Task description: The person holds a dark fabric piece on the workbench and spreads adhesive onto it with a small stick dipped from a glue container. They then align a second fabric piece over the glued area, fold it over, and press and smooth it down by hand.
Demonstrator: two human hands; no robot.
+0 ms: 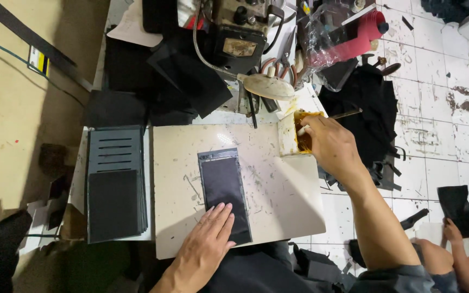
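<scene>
Left hand (206, 245) lies flat, fingers spread, pressing the near end of the black rectangular piece (224, 190) lying lengthwise on the pale table (283, 201). Right hand (330, 146) is clenched around a brush handle (338, 115), its tip dipped in the yellow glue pot (301, 135) at the table's far right corner. Just left of the board sits a stack of dark panels (116, 184). Behind, a gooseneck lamp (267, 86) hangs over the far edge, in front of a machine (240, 32). Black fabric pieces (367, 108) pile on the tiled floor (435, 135); another person's hand (451, 230) shows at far right.
</scene>
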